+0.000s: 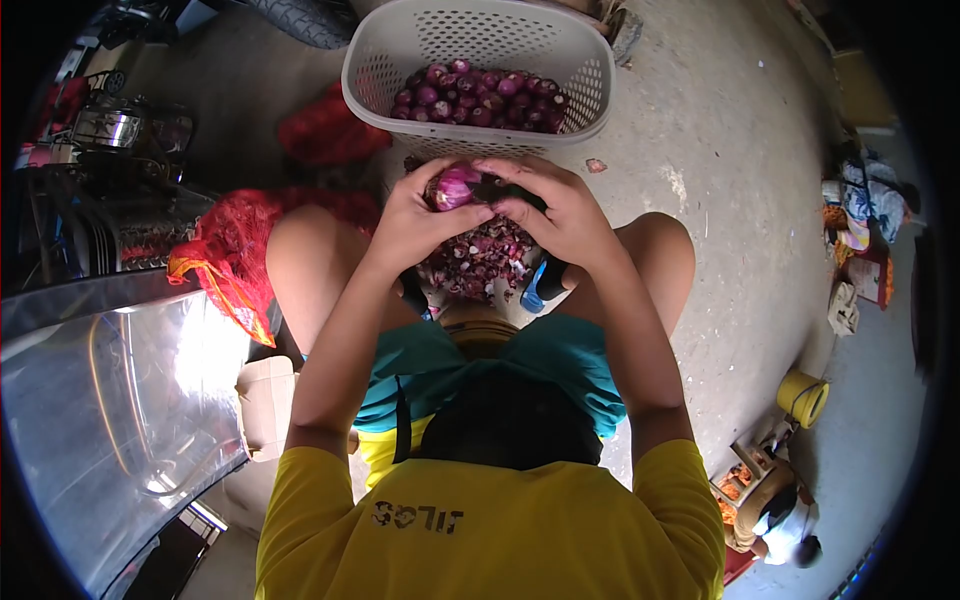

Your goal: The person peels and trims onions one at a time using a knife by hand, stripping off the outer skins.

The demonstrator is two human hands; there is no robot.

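Observation:
A purple onion [457, 188] sits in my left hand [412, 218], its fingers and thumb wrapped round it. Close on the right, my right hand [562, 215] has its fingers curled and its thumb near the onion. Something dark shows between its thumb and fingers, too unclear to name. Below both hands, a pile of onion skins [480, 262] lies on the floor between my feet. Just beyond the hands stands a pale perforated basket [365, 75] with many purple onions [480, 97] in it.
Red net bags [240, 235] lie on the left, beside a shiny metal surface [130, 390]. A tyre [300, 20] is at the top left. A yellow bucket [803, 398] and another person [775, 510] are at the lower right.

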